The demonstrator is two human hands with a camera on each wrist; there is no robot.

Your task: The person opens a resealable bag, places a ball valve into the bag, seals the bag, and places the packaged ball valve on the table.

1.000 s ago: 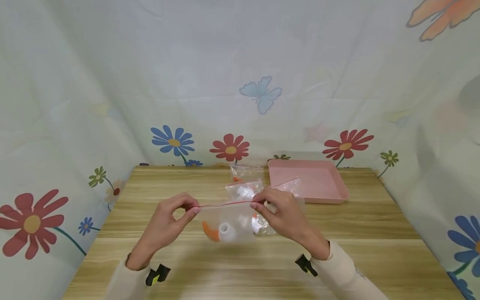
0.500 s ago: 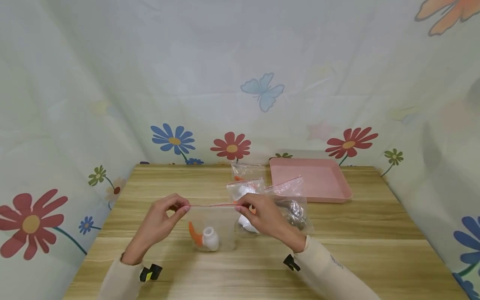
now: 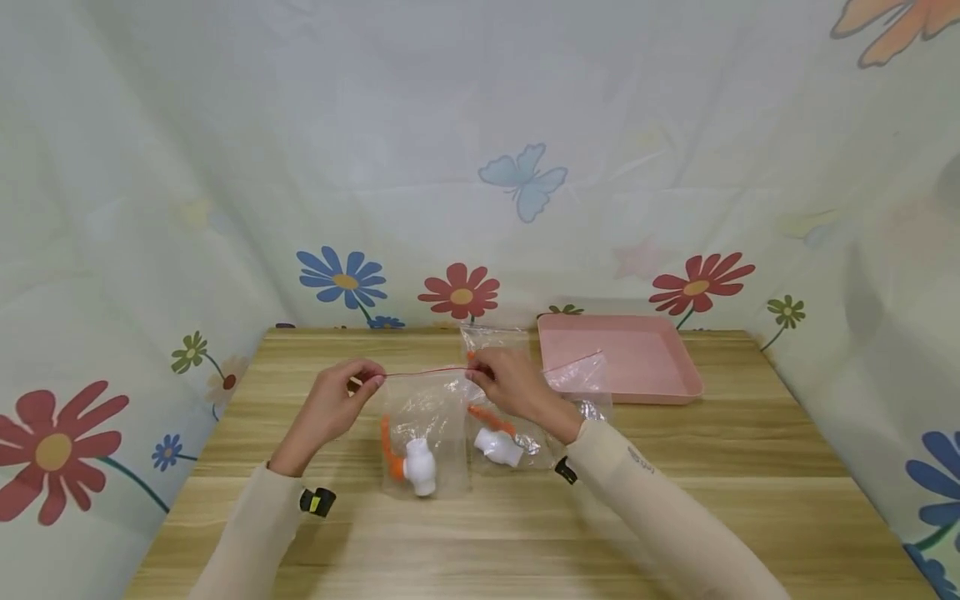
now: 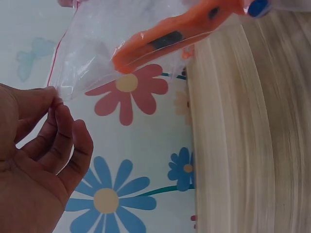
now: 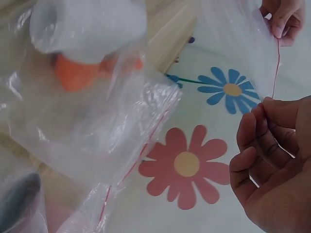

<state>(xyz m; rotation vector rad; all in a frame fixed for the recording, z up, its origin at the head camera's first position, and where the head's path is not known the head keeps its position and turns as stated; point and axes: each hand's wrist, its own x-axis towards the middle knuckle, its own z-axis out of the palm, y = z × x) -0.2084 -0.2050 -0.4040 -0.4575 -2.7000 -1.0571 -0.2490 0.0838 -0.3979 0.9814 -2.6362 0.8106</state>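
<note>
A clear zip bag with a red seal line hangs between both hands in the head view. Inside it is a white plastic ball valve with an orange handle. Thumb and fingers of my left hand pinch the left end of the seal. At the other end, my right hand pinches the same red edge. Just right of this bag, a second bagged ball valve lies on the table, partly under my right forearm.
A pink tray stands at the back right of the wooden table. Further clear bags lie near it; one is behind my right hand, and another overlaps the tray's front edge. A patterned cloth hangs behind.
Both hands have moved left, then forward and up with the bag. The valve inside has swung into a more upright view. Both hands keep pinching the seal.
</note>
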